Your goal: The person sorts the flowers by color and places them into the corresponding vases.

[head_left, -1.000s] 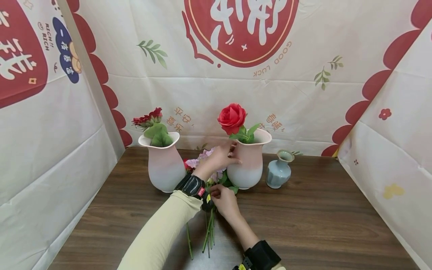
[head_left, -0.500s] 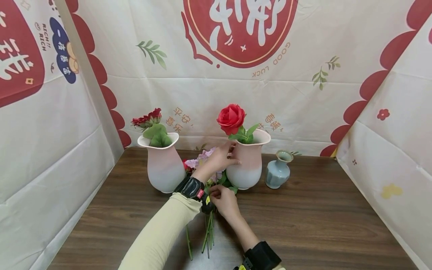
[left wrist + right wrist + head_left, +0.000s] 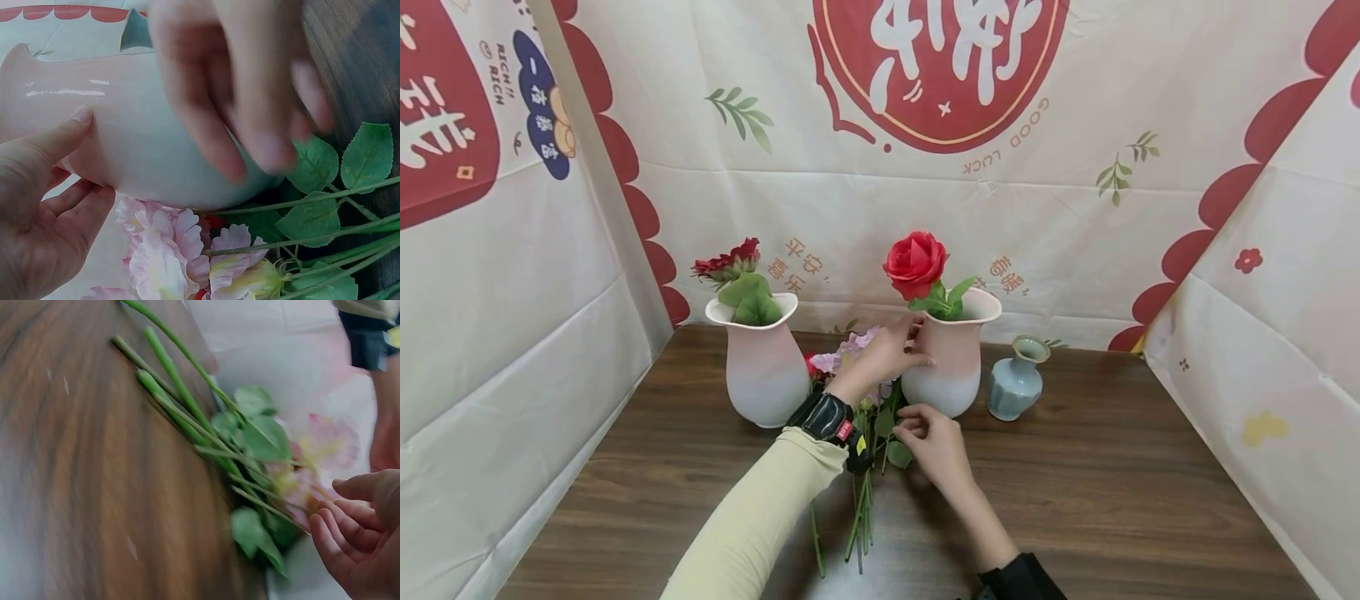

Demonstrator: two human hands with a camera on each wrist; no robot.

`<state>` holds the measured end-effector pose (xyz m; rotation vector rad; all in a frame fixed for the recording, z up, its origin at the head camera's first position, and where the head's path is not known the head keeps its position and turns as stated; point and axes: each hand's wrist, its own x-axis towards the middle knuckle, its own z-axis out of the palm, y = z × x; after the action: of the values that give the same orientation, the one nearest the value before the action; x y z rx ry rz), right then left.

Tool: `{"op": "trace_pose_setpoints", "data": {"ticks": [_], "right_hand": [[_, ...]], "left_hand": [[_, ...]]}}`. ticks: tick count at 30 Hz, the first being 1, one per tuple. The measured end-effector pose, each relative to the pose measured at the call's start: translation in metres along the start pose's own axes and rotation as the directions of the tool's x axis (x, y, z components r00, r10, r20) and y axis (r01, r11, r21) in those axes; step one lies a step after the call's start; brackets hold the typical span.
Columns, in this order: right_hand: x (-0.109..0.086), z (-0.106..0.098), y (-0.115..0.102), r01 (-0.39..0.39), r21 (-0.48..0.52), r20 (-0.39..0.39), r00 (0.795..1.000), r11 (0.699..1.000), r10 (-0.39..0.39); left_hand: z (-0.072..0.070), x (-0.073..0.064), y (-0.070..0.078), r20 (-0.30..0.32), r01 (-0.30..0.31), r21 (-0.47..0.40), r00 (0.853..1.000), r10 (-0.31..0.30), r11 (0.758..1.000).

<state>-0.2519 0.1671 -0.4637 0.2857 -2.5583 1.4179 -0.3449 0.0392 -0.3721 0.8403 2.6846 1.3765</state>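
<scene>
A pink-and-white vase point(image 3: 951, 358) with a flared rim stands right of centre, holding a red rose point(image 3: 916, 265). My left hand point(image 3: 883, 354) grips its side, thumb point(image 3: 65, 134) on the front and fingers around the neck. Below, a bunch of artificial flowers lies on the table, its lilac-pink blossoms point(image 3: 165, 250) partly behind my left wrist and its green stems point(image 3: 863, 517) toward me. Beside the leaves point(image 3: 887, 425) my right hand point(image 3: 936, 446) hovers with loosely bent fingers, nothing visible between them. In the left wrist view the right hand is blurred before the vase.
A matching vase point(image 3: 766, 375) with a dark red flower point(image 3: 727, 262) stands on the left. To the right is a small blue-green vase point(image 3: 1015, 387). Printed cloth point(image 3: 880, 208) walls the back and sides of the brown wooden table point(image 3: 1075, 500).
My right hand has drawn away from the stems toward the right, uncovering leaves it hid before. My left hand stays on the vase.
</scene>
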Motion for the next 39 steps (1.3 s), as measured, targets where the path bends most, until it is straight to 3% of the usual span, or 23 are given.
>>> {"op": "trace_pose_setpoints", "data": {"ticks": [6,10,13,16,19,21,24,31,39], "right_hand": [[0.003,-0.048,0.004,-0.027,-0.029,-0.115,0.993,0.999,0.023],[0.006,-0.085,0.007,-0.053,-0.038,-0.226,0.973,0.998,0.044],[0.009,-0.107,0.012,-0.070,-0.043,-0.342,0.938,0.997,0.051],[0.014,-0.123,0.020,-0.077,-0.048,-0.465,0.884,0.996,0.046],[0.019,-0.134,0.031,-0.076,-0.031,-0.540,0.840,0.997,0.048],[0.021,-0.138,0.039,-0.081,-0.023,-0.558,0.828,0.996,0.054],[0.025,-0.140,0.051,-0.093,-0.022,-0.535,0.842,0.995,0.067],[0.030,-0.136,0.077,-0.147,-0.011,-0.387,0.912,0.989,0.132],[0.039,-0.127,0.093,-0.132,-0.007,-0.331,0.936,0.991,0.122]], "left_hand": [[0.000,0.000,0.000,-0.012,-0.001,0.030,1.000,0.001,1.000],[0.001,0.001,-0.001,-0.009,0.016,0.050,1.000,-0.015,0.999],[0.000,0.002,-0.001,-0.003,0.039,0.062,0.999,-0.038,0.997],[0.000,0.002,-0.001,-0.002,0.056,0.074,0.998,-0.056,0.996],[0.000,0.001,0.000,-0.005,0.056,0.081,0.998,-0.056,0.995],[0.000,0.001,0.000,-0.004,0.049,0.086,0.999,-0.049,0.995],[-0.001,0.001,0.001,-0.004,0.042,0.084,0.999,-0.042,0.996],[-0.001,0.001,0.001,-0.002,0.039,0.086,0.999,-0.039,0.996],[0.000,0.002,-0.001,0.000,0.049,0.059,0.999,-0.050,0.997]]}}
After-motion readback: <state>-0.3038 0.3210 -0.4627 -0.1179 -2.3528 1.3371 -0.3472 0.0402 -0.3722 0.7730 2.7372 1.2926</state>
